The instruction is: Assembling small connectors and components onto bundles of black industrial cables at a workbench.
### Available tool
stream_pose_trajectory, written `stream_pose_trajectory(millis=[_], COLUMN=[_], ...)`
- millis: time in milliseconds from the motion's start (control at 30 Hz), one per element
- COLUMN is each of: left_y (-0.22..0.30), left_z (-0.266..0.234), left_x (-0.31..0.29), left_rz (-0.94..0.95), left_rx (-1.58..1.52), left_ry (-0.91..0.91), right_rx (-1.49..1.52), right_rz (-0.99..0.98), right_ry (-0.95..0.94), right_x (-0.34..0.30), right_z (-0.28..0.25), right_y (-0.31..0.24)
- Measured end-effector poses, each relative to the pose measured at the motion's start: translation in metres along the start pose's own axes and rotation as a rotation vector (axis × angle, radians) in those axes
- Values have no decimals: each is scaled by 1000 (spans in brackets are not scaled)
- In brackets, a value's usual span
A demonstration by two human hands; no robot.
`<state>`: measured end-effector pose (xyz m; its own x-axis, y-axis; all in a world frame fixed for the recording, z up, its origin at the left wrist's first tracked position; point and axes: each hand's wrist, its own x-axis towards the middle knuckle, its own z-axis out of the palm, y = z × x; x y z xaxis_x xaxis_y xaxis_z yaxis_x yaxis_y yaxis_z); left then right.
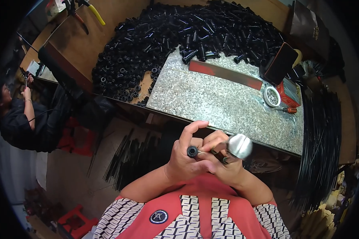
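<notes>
Just off the bench's near edge, my left hand is closed around a short black tubular part, its round open end facing up. The forefinger of that hand is raised and bent. Close against it, my right hand grips a tool with a rounded silver metal head; a slit runs across the head. A thin light tip shows between the tube and my right fingers. The tool's kind and most of its body are hidden by my hand.
On the speckled benchtop lies a long reddish-brown flat bar. Behind is a heap of black tubular parts. At right are a white dish, a red box and black rods. A co-worker sits at far left.
</notes>
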<state>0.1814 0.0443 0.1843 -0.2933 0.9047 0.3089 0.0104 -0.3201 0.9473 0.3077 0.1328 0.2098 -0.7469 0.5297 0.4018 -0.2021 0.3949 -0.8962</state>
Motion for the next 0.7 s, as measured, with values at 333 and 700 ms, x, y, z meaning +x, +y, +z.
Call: stream_pose_trajectory(millis=[333, 700], left_y=[-6, -3], left_z=[-20, -18], left_x=[1, 4], left_rz=[-6, -68], left_rx=[-100, 23], left_ry=[157, 137], right_rx=[-328, -848], right_rz=[431, -11], right_ry=[-337, -371], right_x=[-5, -22], right_z=[-40, -48], right_y=[-23, -38])
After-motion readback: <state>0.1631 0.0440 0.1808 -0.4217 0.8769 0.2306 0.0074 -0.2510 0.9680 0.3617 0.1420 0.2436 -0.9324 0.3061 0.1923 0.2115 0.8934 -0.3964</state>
